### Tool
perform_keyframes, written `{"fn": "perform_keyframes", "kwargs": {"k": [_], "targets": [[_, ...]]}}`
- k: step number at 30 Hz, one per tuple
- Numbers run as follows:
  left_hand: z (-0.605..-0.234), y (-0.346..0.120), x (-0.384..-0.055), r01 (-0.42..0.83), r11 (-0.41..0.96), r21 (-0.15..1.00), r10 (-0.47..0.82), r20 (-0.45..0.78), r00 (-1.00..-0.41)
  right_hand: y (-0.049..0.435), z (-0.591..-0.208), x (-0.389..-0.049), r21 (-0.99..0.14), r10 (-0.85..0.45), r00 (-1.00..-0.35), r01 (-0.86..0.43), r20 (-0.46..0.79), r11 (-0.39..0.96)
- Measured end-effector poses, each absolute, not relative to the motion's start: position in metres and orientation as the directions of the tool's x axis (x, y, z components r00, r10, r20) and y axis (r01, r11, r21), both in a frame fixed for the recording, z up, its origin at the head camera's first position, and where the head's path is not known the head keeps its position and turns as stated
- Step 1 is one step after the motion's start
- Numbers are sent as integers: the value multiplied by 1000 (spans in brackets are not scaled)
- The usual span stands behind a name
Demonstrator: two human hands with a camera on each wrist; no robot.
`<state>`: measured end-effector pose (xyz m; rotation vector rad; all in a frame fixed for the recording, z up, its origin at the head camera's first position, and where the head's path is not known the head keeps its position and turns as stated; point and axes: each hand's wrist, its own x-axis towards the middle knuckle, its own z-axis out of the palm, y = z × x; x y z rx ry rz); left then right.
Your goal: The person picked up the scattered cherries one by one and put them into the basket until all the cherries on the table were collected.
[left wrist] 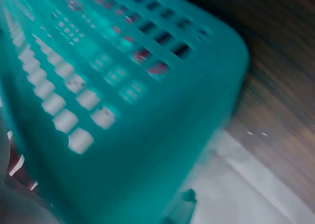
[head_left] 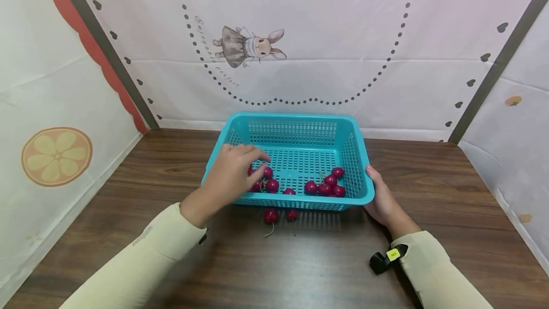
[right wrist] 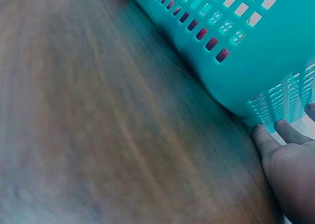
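Observation:
A turquoise plastic basket (head_left: 300,201) with slotted walls stands on the wooden table. Dark red cherries lie in it, one group (head_left: 272,185) at the left and another (head_left: 330,181) at the right. My left hand (head_left: 231,170) hovers over the left group, its thumb and index finger curved and apart; nothing shows between them. It hides part of those cherries. At the basket's right end, my right hand (head_left: 381,201) touches the outer wall. In the right wrist view its fingers (right wrist: 290,133) are fairly straight, fingertips against the slotted side.
Two cherries with stems, one larger (head_left: 270,216) and one smaller (head_left: 291,215), lie on the table (head_left: 317,256) in front of the basket. Printed cloth walls (head_left: 326,75) rise behind and at both sides. A black wrist strap device (head_left: 381,262) hangs at the right sleeve.

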<state>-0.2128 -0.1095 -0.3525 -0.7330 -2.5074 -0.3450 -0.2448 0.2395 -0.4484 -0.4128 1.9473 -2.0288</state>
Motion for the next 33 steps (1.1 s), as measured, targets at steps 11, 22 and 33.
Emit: {"fn": "perform_keyframes", "kwargs": {"k": [11,22,33], "targets": [[-360,-97,-153,673,735,85,508,588,-629,240,-447,-246,-999,-409,-912,16,1,-40],[-386,-92,-130,767,641,21,646,525,-554,241,-447,-245,-999,-395,-919,20,-7,-28],[-407,-82,-133,668,740,-75,648,345,-679,240,-447,-243,-1000,-394,-919,19,-9,-20]]}}
